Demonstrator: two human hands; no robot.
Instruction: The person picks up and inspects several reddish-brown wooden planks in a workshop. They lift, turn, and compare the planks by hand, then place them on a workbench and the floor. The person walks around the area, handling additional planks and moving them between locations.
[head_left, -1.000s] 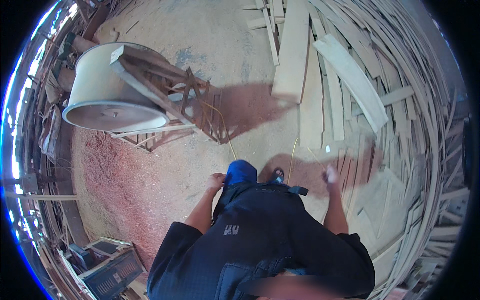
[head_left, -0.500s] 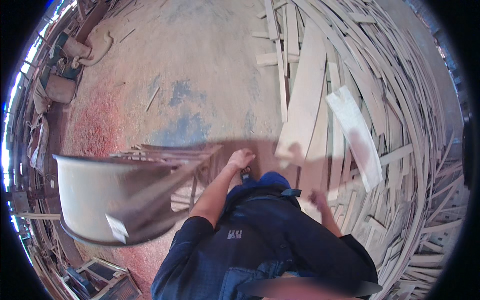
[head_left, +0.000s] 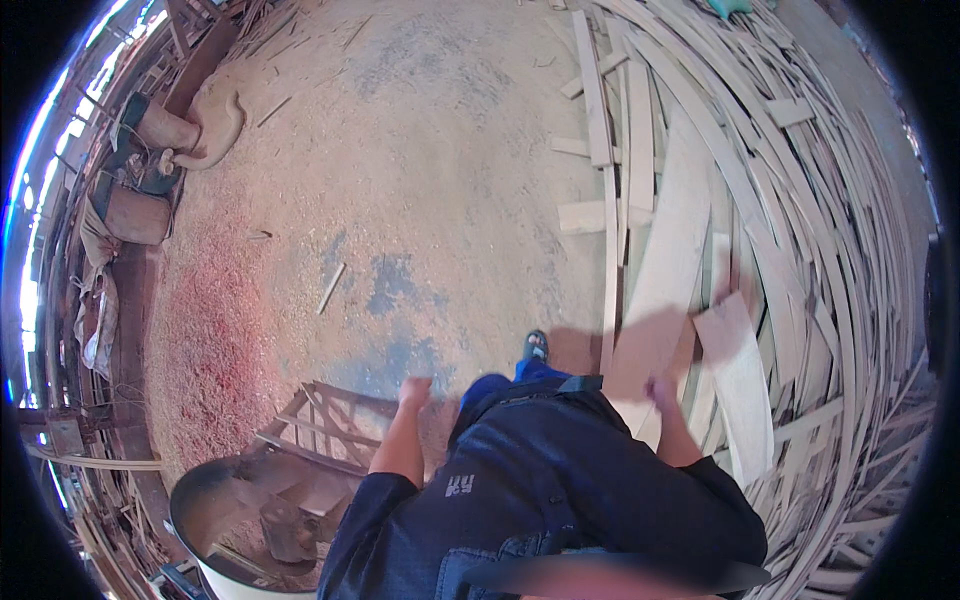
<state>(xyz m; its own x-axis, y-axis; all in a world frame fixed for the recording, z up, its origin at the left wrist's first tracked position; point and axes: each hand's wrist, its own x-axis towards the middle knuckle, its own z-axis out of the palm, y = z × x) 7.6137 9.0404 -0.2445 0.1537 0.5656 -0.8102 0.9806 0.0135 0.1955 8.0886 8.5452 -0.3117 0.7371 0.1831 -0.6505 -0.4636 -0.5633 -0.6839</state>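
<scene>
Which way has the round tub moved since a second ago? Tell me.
No. The round tub still sits against the wooden frame; only the view swung, putting both lower left.

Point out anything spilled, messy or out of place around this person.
Sawdust covers the floor to the left, reddish in one patch. Wooden planks lie in a loose, crisscrossed heap to the right, not stacked. One short board is blurred beside the right hand, apart from the heap. The left hand looks empty.

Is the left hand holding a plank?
No, the left hand is empty, hanging above the wooden frame, with no plank in it.
</scene>
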